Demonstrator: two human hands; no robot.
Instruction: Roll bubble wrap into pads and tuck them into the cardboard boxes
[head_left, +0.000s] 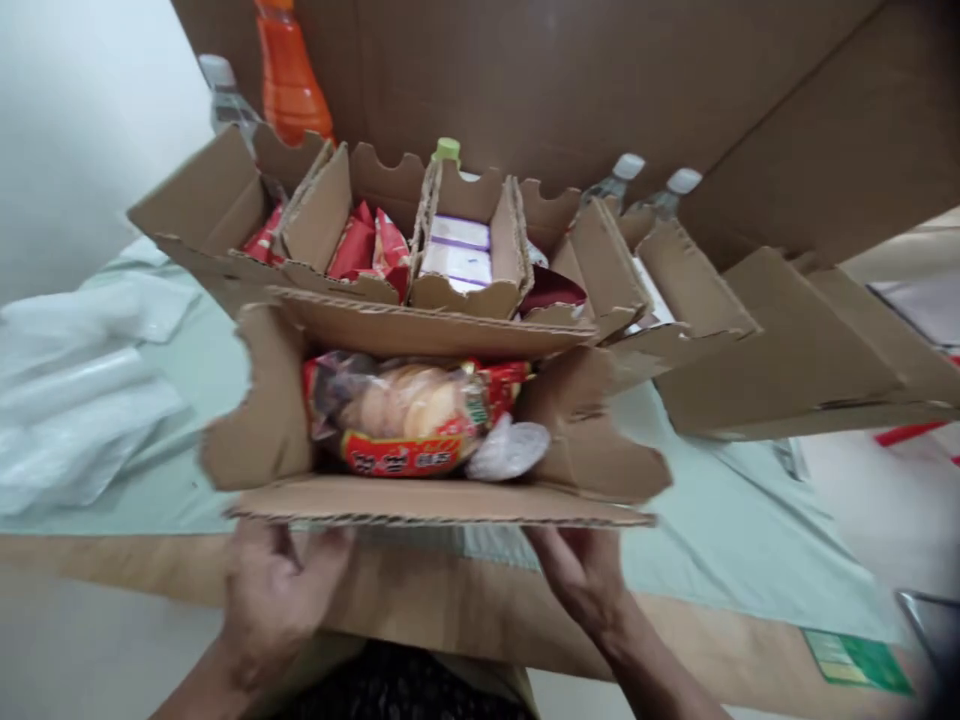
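Observation:
An open cardboard box point(442, 500) is held in both hands, tilted so that its inside faces me. My left hand point(277, 590) grips its near wall at the left, with the fingertips hidden under the cardboard. At the right of the same wall, my right hand point(585, 580) holds on, its fingers likewise partly hidden. Inside lies a red-and-clear bag of round biscuits point(409, 410). A crumpled piece of clear plastic point(510, 448) rests against the bag at the right.
Behind stands a row of cardboard bins with red packets point(367, 245) and white-and-purple packs point(457, 250). Farther back are an orange bottle point(292, 80) and several clear bottles. White plastic bags point(82, 370) lie left on the green cloth point(705, 500). A green card point(855, 660) is at front right.

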